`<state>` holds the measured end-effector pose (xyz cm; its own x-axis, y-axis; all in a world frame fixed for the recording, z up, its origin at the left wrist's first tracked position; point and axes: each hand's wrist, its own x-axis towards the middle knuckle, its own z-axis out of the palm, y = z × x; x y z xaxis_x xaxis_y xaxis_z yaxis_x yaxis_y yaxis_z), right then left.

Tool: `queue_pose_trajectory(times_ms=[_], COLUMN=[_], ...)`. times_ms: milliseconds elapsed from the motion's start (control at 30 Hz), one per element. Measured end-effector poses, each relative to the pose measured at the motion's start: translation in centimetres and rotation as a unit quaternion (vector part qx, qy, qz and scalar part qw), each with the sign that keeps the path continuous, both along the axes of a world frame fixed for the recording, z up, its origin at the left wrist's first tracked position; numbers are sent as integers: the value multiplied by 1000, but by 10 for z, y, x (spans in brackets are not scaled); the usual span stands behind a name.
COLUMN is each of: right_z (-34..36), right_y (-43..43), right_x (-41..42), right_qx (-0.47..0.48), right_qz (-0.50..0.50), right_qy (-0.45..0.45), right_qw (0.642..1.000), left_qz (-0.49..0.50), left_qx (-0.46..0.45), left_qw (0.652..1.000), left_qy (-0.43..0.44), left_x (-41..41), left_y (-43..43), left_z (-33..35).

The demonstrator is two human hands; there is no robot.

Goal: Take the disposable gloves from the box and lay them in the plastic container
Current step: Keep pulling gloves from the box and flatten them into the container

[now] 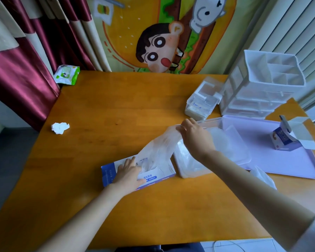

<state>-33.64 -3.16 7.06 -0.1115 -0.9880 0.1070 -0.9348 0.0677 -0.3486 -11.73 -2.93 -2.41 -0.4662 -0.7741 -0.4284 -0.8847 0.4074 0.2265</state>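
Right hand [195, 137], centre of frame, pinches a bunch of clear disposable gloves [158, 148] at the fingertips. The bunch trails down-left into the opening of the box [108, 172]. Left hand [129, 172], lower centre, lies flat on the box top with fingers straight. Plastic container [185, 170] sits just right of the box on the wooden table [98, 106], next to a lavender tray [280, 160] at right. Crumpled tissue [60, 127] at left, well apart.

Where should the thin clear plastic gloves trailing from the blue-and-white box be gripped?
Pinch the upper end from above, as the right hand does: the thin clear plastic gloves rise from the slot of the blue-and-white box, which the left hand presses down.
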Motion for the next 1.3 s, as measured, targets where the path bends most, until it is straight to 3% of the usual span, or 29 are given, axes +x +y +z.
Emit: queue_pose_trajectory(times_ms=[133,233,333,433,567,700,833,900,967,1033,1133,1200,1300], right_z=[8,8,8,12,16,11,5,1,-11,-21,-22,-21,-15], right_y=[1,4,7,10,13,16,16,20,27,36,45,43,36], right_x=[-8,-11,-9,-5,-12,-28,-41,-44,-44,-40,-23,-15,-11], right_qx=[-17,-3,20,51,85,119,2,-50,-32,48,167,167,87], right_qz=[46,113,167,182,153,117,7,-65,-108,-114,-97,-84,-88], right_qy=[3,-3,-31,-125,-230,-269,-273,-296,-329,-383,-507,-505,-502], right_qw=[999,994,985,974,957,949,962,952,938,916,840,842,856], left_qz=[48,112,79,34,55,60,89,130,181,220,256,262,256], left_qx=[45,11,19,28,44,80,99,109,123,125,142,166,199], left_qw=[995,973,952,949,937,940,934,915,891,873,844,830,817], left_qy=[78,200,294,311,343,327,331,365,397,417,450,463,478], left_x=[-2,-15,-37,-52,-52,-46,-42,-43,-44,-47,-54,-58,-62], left_y=[-11,-20,-23,-27,-29,-30,-34,-34,-33,-32,-31,-30,-27], left_z=[18,42,74,87,90,88,83,84,85,86,88,87,84])
